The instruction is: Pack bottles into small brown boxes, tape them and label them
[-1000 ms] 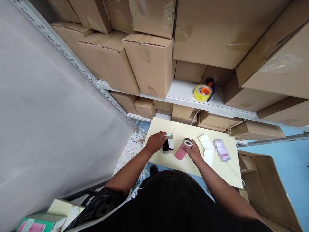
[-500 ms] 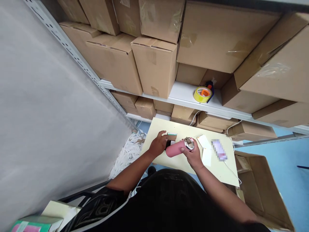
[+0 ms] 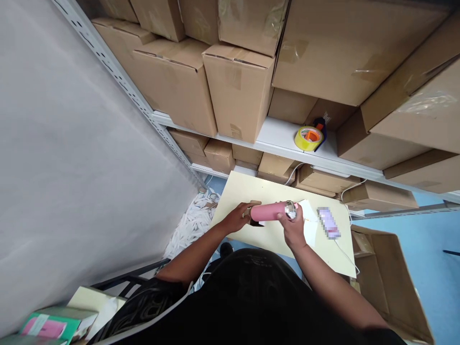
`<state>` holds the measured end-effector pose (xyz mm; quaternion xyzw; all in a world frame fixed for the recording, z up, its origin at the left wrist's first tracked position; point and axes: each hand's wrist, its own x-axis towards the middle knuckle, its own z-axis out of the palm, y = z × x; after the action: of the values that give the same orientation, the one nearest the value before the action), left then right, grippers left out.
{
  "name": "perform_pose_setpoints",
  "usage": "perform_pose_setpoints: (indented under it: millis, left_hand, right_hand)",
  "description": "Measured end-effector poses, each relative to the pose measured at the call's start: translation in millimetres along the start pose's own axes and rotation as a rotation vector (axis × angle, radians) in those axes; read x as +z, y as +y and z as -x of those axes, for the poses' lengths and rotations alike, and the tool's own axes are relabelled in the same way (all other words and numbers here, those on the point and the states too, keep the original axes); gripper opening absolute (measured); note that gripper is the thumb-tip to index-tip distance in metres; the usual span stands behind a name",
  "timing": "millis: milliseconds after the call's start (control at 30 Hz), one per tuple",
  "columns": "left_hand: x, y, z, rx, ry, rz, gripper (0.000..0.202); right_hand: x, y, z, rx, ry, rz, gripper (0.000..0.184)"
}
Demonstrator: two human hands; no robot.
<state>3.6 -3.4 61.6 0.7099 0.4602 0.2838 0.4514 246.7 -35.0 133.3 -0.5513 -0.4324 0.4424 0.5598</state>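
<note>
My right hand (image 3: 293,232) is closed around a pink tumbler (image 3: 269,212) with a shiny metal-rimmed top, near that top end. The tumbler lies almost level above the pale table (image 3: 239,184), its base pointing left. My left hand (image 3: 235,218) grips a small cardboard box (image 3: 256,223) with a dark side, partly hidden behind the tumbler. The tumbler's base is at the box's open end; how far inside it is, I cannot tell. White papers (image 3: 309,220) lie on the table to the right of my right hand.
A blurred-out phone (image 3: 328,223) with a white cable lies at the table's right. Shelves of cardboard boxes (image 3: 237,91) rise behind it, with a yellow tape roll (image 3: 309,139) on one. A large open carton (image 3: 390,282) stands at right; white paper scraps (image 3: 190,223) cover the floor at left.
The tumbler has swung from a slant to nearly level, and its base has come up to the box in my left hand. The view has shifted slightly.
</note>
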Motion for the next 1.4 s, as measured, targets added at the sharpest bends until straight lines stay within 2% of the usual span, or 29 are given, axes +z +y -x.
perform_pose_setpoints:
  millis: [100,167,300,500,633,700,767,867,933,1033,1100,1267,1400]
  left_hand:
    - [3.1,-10.6,2.5,0.056,0.068,0.007,0.048]
    - [5.9,-14.7,3.1,0.085,0.083,0.002,0.048]
    - [14.6,-11.8,1.3,0.122,0.051,-0.007,0.047]
    - [25.2,-8.7,-2.6,0.046,0.081,-0.015,0.046]
    - [24.8,-10.3,-5.0,0.015,0.084,0.007,0.048]
    - [23.3,-7.4,-5.6,-0.005,0.086,0.018,0.049]
    - [21.6,-2.5,-5.2,-0.006,0.093,0.027,0.050]
    - [19.7,4.0,-3.5,-0.011,0.115,0.100,0.057]
    - [19.1,5.9,-3.1,-0.035,0.091,0.225,0.062]
    - [18.1,7.4,-5.6,-0.065,0.038,0.343,0.069]
    - [16.8,9.8,-8.6,-0.055,0.045,0.266,0.065]
    - [12.5,16.8,-12.2,0.063,0.085,-0.065,0.033]
    - [7.9,14.1,-1.7,0.185,0.087,-0.174,0.035]
  right_hand:
    - [6.0,-1.8,1.3,-0.088,-0.179,0.164,0.069]
    - [8.5,1.5,3.5,-0.111,-0.251,0.317,0.070]
    - [10.2,21.6,4.5,-0.155,-0.339,0.580,0.069]
    - [3.1,58.2,-9.7,-0.355,-0.464,0.821,0.067]
    - [-0.8,62.5,-14.6,-0.420,-0.508,0.932,0.081]
    - [-1.7,61.8,-12.5,-0.391,-0.500,0.931,0.092]
    - [-3.8,62.6,-8.5,-0.324,-0.468,0.871,0.095]
    - [-9.5,68.4,-3.4,-0.178,-0.421,0.755,0.083]
    - [-12.9,73.7,-2.3,-0.100,-0.448,0.692,0.073]
    - [-13.7,79.2,-2.6,-0.065,-0.507,0.629,0.064]
    - [-11.1,80.4,-2.2,-0.069,-0.524,0.618,0.065]
    - [-4.8,78.3,1.6,-0.073,-0.500,0.610,0.082]
    - [-7.4,76.9,1.4,-0.162,-0.550,0.622,0.076]
